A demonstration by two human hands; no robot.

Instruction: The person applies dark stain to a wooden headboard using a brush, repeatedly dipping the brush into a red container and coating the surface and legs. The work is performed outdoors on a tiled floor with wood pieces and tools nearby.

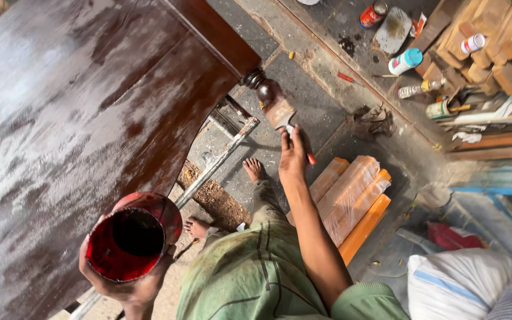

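Note:
My left hand (pixel 122 284) grips a red can (pixel 130 237) of dark liquid, held low beside the edge of a big wet-looking dark brown wooden table top (pixel 78 106). My right hand (pixel 291 157) reaches forward with a paintbrush (pixel 282 115); its bristles touch the turned wooden leg (pixel 265 89) under the table's corner. The brush's red handle tip pokes out past my fingers. My bare feet (pixel 255 169) stand on the grey paved floor below.
Wrapped orange planks (pixel 351 198) lie on the floor to the right of my arm. Cans, bottles and wood blocks (pixel 493 53) clutter the top right. A metal bar (pixel 217 163) leans under the table. White sacks (pixel 457 281) sit at the bottom right.

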